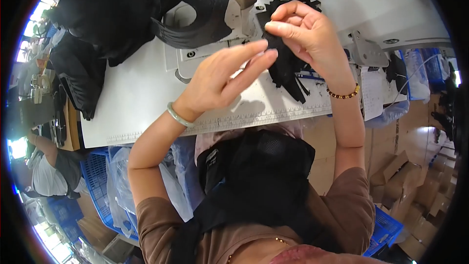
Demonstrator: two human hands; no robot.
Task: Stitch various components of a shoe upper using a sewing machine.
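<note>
Above the white table, my left hand [220, 76] has its fingers stretched out, the thumb a little apart from them. It holds nothing that I can see. My right hand [310, 36] is raised beside it, thumb and forefinger tips drawn together in a pinch; whatever may be between them is too small to make out. Just beyond and beneath the hands lies a bunch of black fabric strips [286, 71]. Past my left hand is a curved black fabric piece [195, 36] with an oval opening, touching a large heap of black cloth [110, 17].
A white sewing machine [391, 7] stands at the right. A printed ruler [264, 117] runs along the near edge of the white table [132, 102]. Blue crates [100, 186] and clear plastic bags sit below left. Cardboard boxes [398, 178] lie at right; another person [53, 171] is far left.
</note>
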